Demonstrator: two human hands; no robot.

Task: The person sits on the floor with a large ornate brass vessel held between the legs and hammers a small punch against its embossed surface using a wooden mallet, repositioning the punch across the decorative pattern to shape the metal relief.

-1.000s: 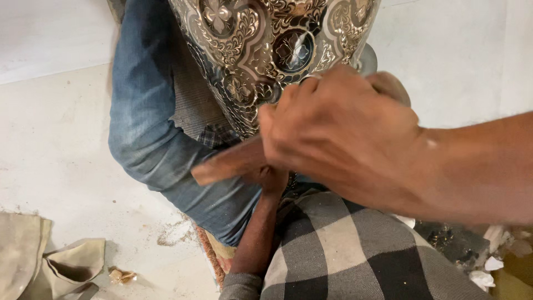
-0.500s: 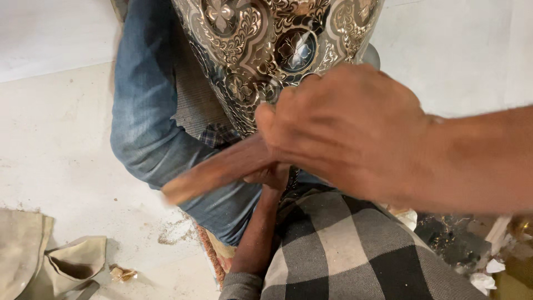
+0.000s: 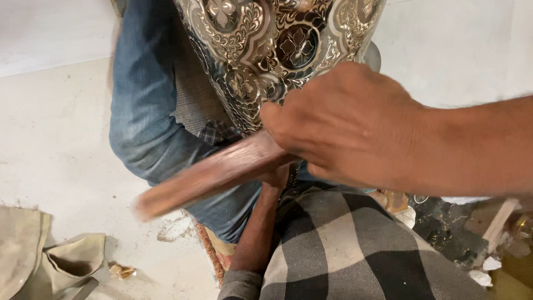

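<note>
The right hand [image 3: 355, 119], clenched around the long brown wooden stick [image 3: 214, 173], now swings it lower left beside the engraved silver metal vase [image 3: 277, 50]; the left hand's grip is hidden.

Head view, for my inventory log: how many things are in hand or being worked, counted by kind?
Engraved metal vessel: 1
Wooden stick, blurred, gripped by the right hand: 1
Hands in view: 1 in full; of the left only the forearm shows, its hand hidden behind the stick
Total: 3
</note>
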